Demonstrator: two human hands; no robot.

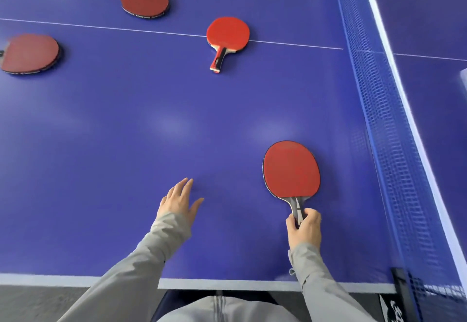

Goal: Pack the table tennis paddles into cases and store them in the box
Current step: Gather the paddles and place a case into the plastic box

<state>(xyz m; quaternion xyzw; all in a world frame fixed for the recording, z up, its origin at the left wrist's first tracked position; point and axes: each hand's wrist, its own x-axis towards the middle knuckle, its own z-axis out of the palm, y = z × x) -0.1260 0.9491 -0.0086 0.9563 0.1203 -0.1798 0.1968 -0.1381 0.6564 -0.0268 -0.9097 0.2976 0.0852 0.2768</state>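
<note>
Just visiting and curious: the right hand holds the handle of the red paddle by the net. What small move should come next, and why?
Probably lift the red rubber-faced, grey-handled paddle off the blue table. The right hand grips its handle while the blade seems to lie flat on the surface. The left hand hovers open, free to help with packing.

The surface is smooth, blue and hard-looking, with a soft sheen — pale patches of light lie on it. The near paddle has a matt red rubber face and a grey, satin-looking handle. The middle paddle shows pale bare wood between rubber and handle. The net is fine blue mesh under a white tape. The sleeves are grey cloth, creased and matt. The floor looks grey and grainy — rough.
</note>
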